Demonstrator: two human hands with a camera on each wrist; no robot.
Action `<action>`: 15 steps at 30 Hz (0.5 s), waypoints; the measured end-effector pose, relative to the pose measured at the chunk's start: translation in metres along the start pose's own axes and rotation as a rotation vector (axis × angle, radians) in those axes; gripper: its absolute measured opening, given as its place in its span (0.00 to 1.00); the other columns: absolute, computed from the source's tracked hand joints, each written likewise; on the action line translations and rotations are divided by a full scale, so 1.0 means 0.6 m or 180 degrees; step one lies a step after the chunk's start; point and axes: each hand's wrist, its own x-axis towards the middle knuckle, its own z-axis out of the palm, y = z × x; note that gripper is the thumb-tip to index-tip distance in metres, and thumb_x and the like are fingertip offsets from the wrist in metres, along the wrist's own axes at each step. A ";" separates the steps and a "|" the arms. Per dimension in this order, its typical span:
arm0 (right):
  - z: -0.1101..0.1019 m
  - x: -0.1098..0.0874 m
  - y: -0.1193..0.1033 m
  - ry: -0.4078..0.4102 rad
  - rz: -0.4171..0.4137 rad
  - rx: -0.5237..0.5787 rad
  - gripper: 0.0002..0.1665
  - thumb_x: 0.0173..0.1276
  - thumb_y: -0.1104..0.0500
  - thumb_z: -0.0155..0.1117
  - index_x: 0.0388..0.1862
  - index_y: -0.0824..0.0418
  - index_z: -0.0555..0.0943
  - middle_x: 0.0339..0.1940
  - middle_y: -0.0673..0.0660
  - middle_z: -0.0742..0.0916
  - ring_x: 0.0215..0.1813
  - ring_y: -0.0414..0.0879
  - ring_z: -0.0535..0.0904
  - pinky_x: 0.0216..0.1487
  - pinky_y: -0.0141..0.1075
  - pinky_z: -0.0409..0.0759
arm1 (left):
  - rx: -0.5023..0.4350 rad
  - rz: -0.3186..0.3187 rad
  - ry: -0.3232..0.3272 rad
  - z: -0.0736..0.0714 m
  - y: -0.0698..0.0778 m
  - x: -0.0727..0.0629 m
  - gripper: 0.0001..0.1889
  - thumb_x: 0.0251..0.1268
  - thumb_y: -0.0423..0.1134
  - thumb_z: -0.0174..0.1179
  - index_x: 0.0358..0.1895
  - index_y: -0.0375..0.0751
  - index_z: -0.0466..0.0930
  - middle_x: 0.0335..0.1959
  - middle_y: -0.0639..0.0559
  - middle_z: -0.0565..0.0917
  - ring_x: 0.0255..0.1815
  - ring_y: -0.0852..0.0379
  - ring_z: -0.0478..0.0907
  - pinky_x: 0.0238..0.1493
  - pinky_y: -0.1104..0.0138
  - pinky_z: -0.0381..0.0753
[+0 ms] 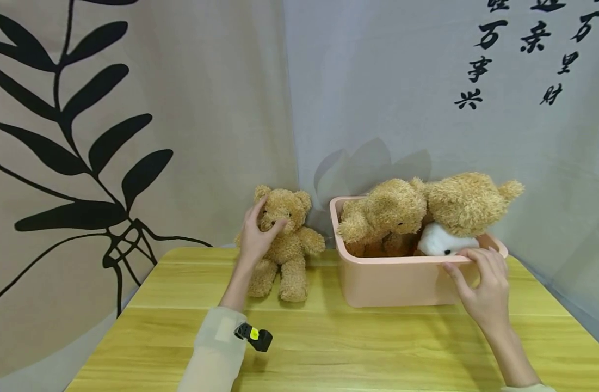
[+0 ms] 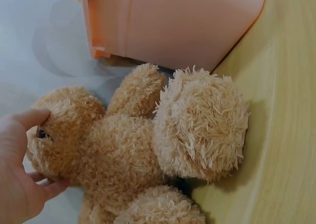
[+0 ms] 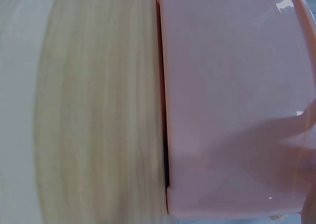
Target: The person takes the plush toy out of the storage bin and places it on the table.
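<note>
Along the far side of the table (image 1: pixel 358 348), left of centre: left hand (image 1: pixel 257 237) at the head of a brown teddy bear (image 1: pixel 285 247), pinching it between thumb over the muzzle and fingers at the left of the face. To the right: right hand (image 1: pixel 486 286) at the near rim of a pink box (image 1: pixel 397 283), pinching that rim toward its right end, fingers over the edge, thumb against the outer wall. Brown teddy bear upright, facing near, feet toward the near side, just left of the pink box.

Inside the pink box, left: second bear (image 1: pixel 397 209), raised above the rim. Right: third bear (image 1: pixel 465 204), lying across the top, one end projecting past the right side. Below it, by the near rim: white plush toy (image 1: pixel 438 239), one dark eye visible.

On the left forearm: pale sleeve (image 1: pixel 211 354), with small black device (image 1: pixel 260 340) at the wrist. Beyond the table: pale cloth (image 1: pixel 221 109), printed with black leaves (image 1: pixel 74 216) at left and brush characters (image 1: pixel 469 99) at far right.
</note>
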 end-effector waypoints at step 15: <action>-0.002 -0.001 0.003 -0.0028 0.0001 0.0012 0.43 0.65 0.30 0.64 0.37 0.75 0.82 0.36 0.68 0.84 0.54 0.35 0.72 0.68 0.33 0.61 | -0.0294 0.0098 0.0238 -0.002 0.033 -0.009 0.30 0.70 0.38 0.63 0.74 0.43 0.67 0.72 0.42 0.67 0.72 0.41 0.64 0.73 0.51 0.64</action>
